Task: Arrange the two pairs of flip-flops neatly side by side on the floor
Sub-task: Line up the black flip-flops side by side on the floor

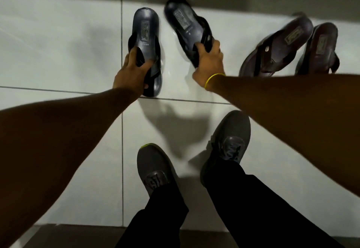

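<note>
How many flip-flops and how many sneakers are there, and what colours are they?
Black flip-flops: 2, one in the left hand and one in the right hand
Brown flip-flops: 2, one and another beside it
Grey sneakers: 2, one and one, on the person's feet
Total: 6

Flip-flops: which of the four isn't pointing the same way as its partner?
The black flip-flop in the right hand is angled leftward, while the other black flip-flop, in the left hand, points straight.
</note>
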